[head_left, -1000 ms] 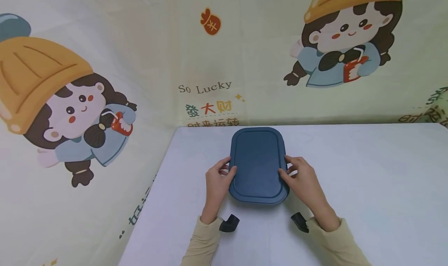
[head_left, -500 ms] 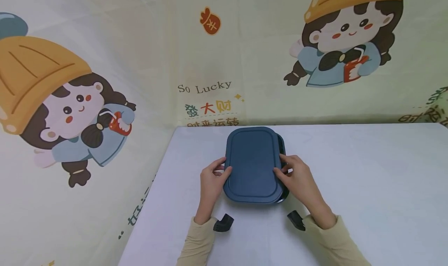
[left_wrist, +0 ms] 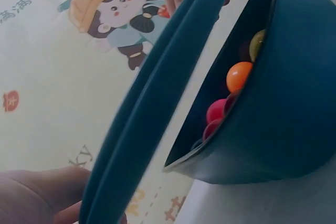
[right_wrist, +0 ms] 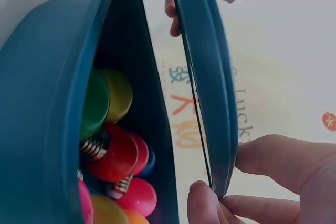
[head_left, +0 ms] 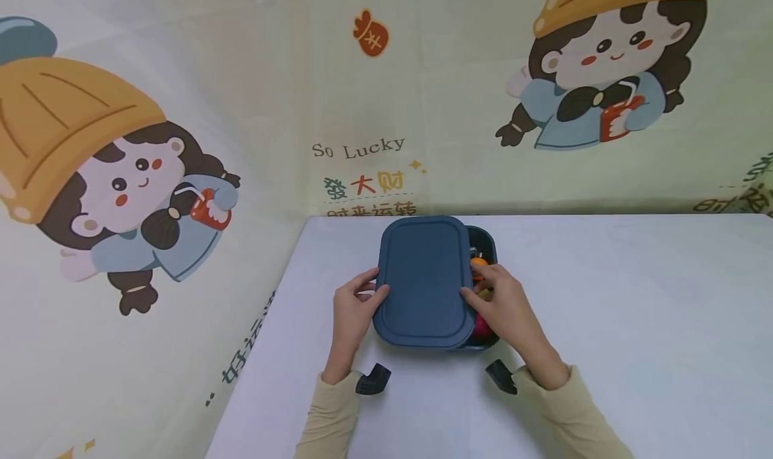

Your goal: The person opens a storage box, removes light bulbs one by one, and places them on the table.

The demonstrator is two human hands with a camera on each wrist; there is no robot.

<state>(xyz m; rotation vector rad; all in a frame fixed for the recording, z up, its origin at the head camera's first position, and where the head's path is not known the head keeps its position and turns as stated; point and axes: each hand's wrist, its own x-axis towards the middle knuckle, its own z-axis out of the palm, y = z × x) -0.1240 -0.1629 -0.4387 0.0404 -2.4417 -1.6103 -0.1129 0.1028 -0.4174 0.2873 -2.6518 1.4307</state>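
Observation:
A dark blue rectangular lid is pinched at both long sides. My left hand grips its left edge, thumb on top and fingers beneath. Opposite, my right hand pinches the right edge. The lid is raised off a matching deep blue box, with a gap between them in both wrist views. Shifted left, it leaves the box's right side uncovered. Inside lie several colourful bulbs with metal screw bases, among them a red bulb, a green bulb and an orange bulb. The lid hides the rest from the head view.
Box and hands are over a white table. A cloth backdrop printed with cartoon figures and lettering hangs behind and to the left. Black wrist pieces stick out from the beige sleeves.
Both hands have carried the lid leftwards off the box. The box's right side and the coloured bulbs in it have come into view; the box has stayed about where it was.

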